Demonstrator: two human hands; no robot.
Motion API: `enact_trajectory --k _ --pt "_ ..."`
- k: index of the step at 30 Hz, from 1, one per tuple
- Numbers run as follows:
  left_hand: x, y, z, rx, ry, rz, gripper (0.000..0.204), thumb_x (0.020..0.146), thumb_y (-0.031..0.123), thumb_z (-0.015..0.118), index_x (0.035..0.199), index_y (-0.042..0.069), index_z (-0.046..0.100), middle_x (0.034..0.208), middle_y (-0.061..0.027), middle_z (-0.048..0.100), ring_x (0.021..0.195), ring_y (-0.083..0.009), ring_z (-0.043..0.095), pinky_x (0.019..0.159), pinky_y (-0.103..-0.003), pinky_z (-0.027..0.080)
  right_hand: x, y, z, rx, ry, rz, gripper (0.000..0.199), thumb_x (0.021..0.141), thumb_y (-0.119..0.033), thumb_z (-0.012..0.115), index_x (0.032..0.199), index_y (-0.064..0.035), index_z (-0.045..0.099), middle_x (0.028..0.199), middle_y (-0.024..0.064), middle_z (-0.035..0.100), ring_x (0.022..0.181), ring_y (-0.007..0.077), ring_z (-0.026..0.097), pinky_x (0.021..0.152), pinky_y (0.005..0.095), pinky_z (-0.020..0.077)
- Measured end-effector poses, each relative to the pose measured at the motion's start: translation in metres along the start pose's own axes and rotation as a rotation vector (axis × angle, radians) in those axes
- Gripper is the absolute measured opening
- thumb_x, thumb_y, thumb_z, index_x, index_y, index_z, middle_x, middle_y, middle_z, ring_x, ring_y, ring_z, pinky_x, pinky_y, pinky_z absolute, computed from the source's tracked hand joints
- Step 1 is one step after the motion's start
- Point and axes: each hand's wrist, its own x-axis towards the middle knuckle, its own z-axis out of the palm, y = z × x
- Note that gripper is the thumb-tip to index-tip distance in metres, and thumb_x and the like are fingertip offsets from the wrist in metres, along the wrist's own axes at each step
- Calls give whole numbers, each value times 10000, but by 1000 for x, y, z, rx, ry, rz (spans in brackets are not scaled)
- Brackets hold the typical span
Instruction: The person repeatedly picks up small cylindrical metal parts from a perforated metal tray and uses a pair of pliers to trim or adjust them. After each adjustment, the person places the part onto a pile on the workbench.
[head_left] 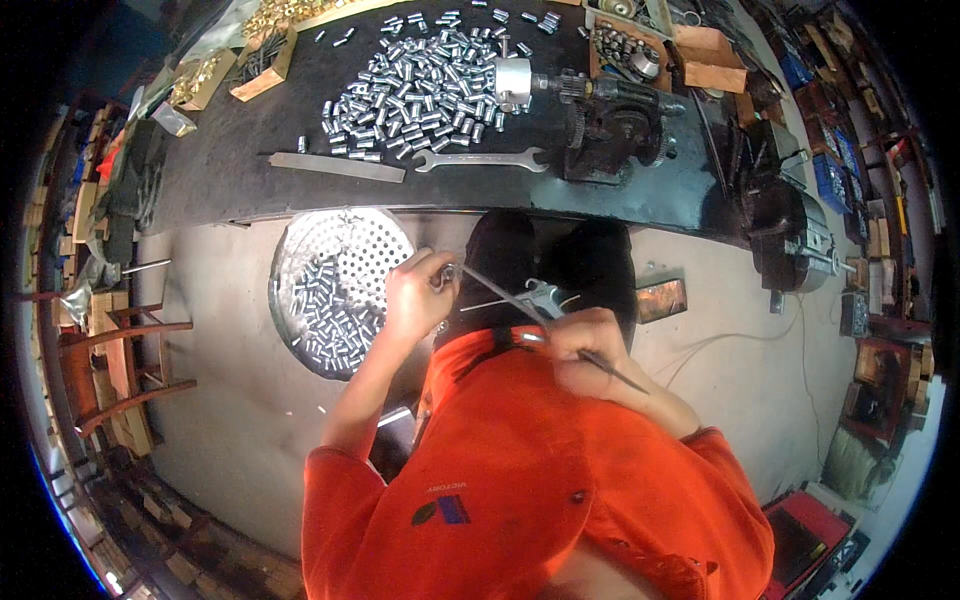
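My left hand (418,290) is closed around a small shiny metal cylinder (446,274), held above my lap. My right hand (588,350) grips a long slim file (510,300). Its far tip reaches the small cylinder, and its narrow tail sticks out behind my right hand. Left of my left hand stands a round perforated metal pan (366,240), with many loose metal cylinders (335,325) gathered in its lower part. A silver metal object (541,298) shows at my lap behind the file; its kind is unclear.
On the dark workbench (225,170) ahead lie a big heap of metal cylinders (425,90), a flat file (337,167) and an open-end wrench (480,160). A geared metal fixture (620,125) stands to the right. Boxes of parts (265,65) line the back; a wooden chair (125,360) stands left.
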Motion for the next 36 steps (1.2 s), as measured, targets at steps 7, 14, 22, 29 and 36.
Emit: enact_trajectory --k 7,14,22,29,36 --pt "-2 3 -2 24 3 3 241 570 28 669 807 63 642 639 -55 531 506 -200 548 480 -303 447 0 -3 8 21 -55 11 241 595 -32 537 560 -31 299 518 92 277 445 259 334 442 357 258" --pt "-6 6 0 -27 -33 14 253 556 22 684 801 57 632 654 -58 539 521 -206 550 486 -307 446 13 11 12 9 -94 8 178 587 23 537 533 -45 382 489 75 334 422 220 384 422 317 277" --pt "-4 19 12 -82 -105 194 254 583 18 687 830 28 627 615 -67 526 507 -171 517 471 -296 405 22 44 25 50 -79 111 189 661 -60 547 563 -25 389 500 133 347 424 268 393 432 349 301" --pt "10 -16 -8 -115 122 -120 146 670 -8 659 816 1 659 530 -24 498 471 -66 432 480 -227 387 2 -5 -12 -145 58 24 227 585 -33 554 545 -36 331 502 98 309 441 273 374 434 355 272" --pt "13 -4 -5 -195 14 -39 187 652 -31 664 831 21 654 623 -50 556 513 -105 500 504 -241 414 10 -10 2 -83 -7 -154 267 522 16 555 538 -52 297 506 97 290 445 286 379 427 364 258"
